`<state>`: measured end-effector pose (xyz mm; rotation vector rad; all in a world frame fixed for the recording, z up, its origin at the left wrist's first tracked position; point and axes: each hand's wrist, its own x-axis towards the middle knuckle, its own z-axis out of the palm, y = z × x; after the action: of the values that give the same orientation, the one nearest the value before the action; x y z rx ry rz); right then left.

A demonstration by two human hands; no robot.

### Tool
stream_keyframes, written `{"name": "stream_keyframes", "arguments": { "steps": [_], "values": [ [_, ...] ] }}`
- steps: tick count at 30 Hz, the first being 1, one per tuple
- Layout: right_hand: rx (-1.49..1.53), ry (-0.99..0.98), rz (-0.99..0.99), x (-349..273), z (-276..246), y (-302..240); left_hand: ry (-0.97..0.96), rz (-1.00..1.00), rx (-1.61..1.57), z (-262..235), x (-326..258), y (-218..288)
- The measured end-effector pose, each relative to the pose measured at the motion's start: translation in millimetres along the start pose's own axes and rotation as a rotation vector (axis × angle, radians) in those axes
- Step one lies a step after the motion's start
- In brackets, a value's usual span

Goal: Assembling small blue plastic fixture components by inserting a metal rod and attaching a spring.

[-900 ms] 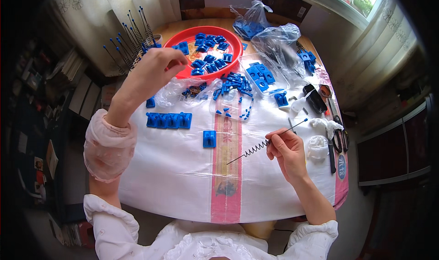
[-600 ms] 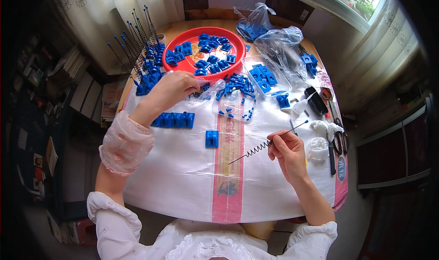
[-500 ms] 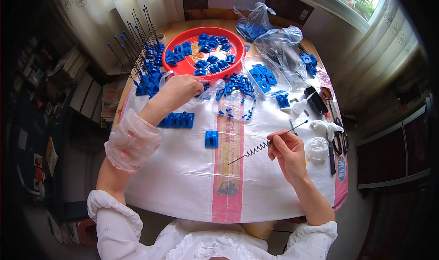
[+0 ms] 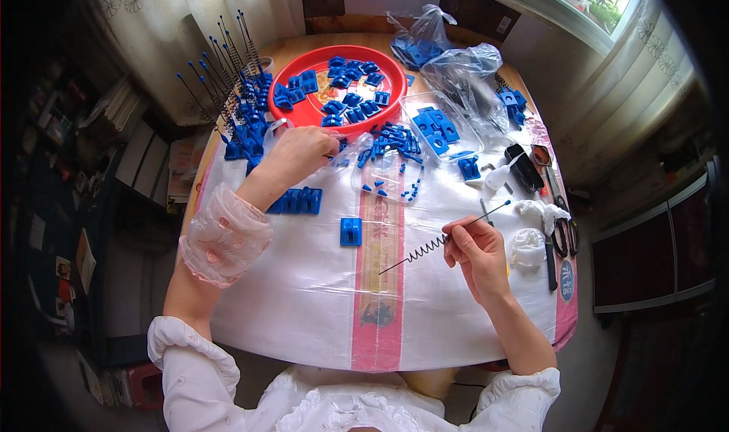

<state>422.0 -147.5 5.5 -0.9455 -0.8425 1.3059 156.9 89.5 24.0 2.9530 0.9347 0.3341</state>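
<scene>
Between the thumb and fingers of my right hand [image 4: 477, 256] is a thin dark wire spring [image 4: 427, 248]. Its straight end slants down to the left, and a small blue tip caps its upper right end. Just in front of the red tray, my left hand [image 4: 302, 155] reaches into a clear plastic bag [image 4: 351, 152], fingers bent together. What those fingers pinch, if anything, is hidden. A single blue plastic base [image 4: 351, 232] lies on the table between my hands. Joined blue bases [image 4: 298, 201] lie below my left wrist.
Blue parts fill the red tray [image 4: 282, 113] and a clear box [image 4: 475, 148]. Tall springs in blue bases [image 4: 247, 120] crowd the left edge. Small blue pieces [image 4: 391, 143] lie mid-table. Scissors [image 4: 562, 234], a black case [image 4: 524, 170] and white wads [image 4: 528, 248] line the right side.
My left hand has shifted very slightly to the right and down at the bag, its forearm following. My right hand and the spring have barely moved.
</scene>
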Motion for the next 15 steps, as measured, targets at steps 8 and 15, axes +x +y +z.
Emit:
{"name": "stream_keyframes", "arguments": {
  "steps": [8,15],
  "values": [
    [-0.003,0.005,0.003,0,1,0,0.020,-0.001,0.058,19,2,8],
    [0.004,-0.007,0.000,0,1,1,0.039,-0.117,-0.042,21,0,13]
  ]
}}
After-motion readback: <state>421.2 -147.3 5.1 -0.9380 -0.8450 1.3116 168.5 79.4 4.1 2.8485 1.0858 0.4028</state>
